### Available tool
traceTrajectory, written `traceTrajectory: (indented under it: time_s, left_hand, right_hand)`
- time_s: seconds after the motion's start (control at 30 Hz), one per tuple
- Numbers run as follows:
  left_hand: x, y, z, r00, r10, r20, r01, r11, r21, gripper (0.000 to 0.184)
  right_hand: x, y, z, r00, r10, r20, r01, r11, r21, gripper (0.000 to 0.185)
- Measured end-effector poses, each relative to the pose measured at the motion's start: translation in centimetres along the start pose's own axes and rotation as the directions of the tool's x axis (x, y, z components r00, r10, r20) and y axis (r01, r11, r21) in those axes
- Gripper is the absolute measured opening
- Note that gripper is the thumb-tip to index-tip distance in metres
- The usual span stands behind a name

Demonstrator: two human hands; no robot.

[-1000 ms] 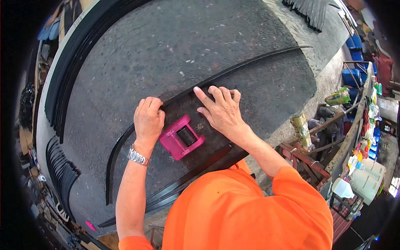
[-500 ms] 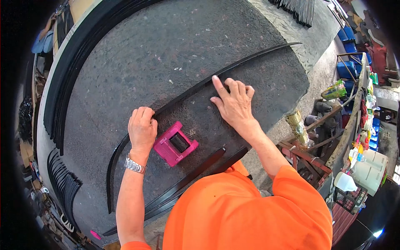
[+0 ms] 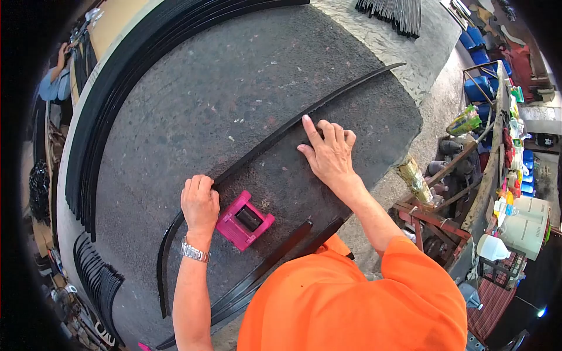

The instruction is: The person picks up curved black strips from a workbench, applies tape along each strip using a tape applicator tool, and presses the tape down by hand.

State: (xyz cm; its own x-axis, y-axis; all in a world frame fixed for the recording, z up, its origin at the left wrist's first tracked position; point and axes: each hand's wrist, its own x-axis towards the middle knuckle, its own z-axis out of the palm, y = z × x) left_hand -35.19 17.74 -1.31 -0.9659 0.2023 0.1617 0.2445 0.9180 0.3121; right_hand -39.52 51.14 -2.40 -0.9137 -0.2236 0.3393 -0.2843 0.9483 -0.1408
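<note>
A long, thin black strip (image 3: 257,150) lies in a curve across the dark worktable (image 3: 193,105). My left hand (image 3: 199,202), wearing a metal watch, is closed on the strip left of its middle; the thumb and fingertips are partly hidden. My right hand (image 3: 331,146) rests farther along it, index finger stretched out with its tip at the strip's near edge, thumb apart and the other fingers loosely bent. Between my hands, nearer my body, sits a pink plastic block (image 3: 235,227) with a black roller-like part in its opening.
Curved black strips (image 3: 111,117) line the table's far left edge, with a shorter bundle (image 3: 96,269) below. More strips (image 3: 281,251) lie beside my body. Another bundle (image 3: 395,17) is at the top. A cluttered rack (image 3: 433,225) stands right; a person's arm (image 3: 60,61) shows far left.
The whole view has shifted and turned slightly. Both hands keep about the same places along the strip, and the pink block has not visibly moved on the table.
</note>
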Motion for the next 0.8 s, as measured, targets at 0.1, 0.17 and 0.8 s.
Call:
traceTrajectory:
  time_s: [0.1, 0.17, 0.8]
  left_hand:
    - [0.0, 0.1, -0.1, 1.0, 0.004, -0.002, -0.004, 1.0, 0.008, 0.023]
    - [0.1, 0.2, -0.1, 1.0, 0.008, -0.002, -0.008, 1.0, 0.012, 0.023]
    - [-0.1, 0.1, 0.2, 1.0, 0.006, -0.006, -0.005, 0.999, 0.041, 0.021]
  right_hand:
    - [-0.1, 0.2, 0.0, 1.0, -0.004, -0.002, 0.004, 1.0, -0.001, 0.07]
    - [-0.2, -0.4, -0.2, 0.999, -0.037, 0.025, 0.037, 0.999, 0.032, 0.07]
    - [-0.5, -2.3, 0.0, 0.993, -0.081, 0.088, 0.073, 0.993, 0.088, 0.071]
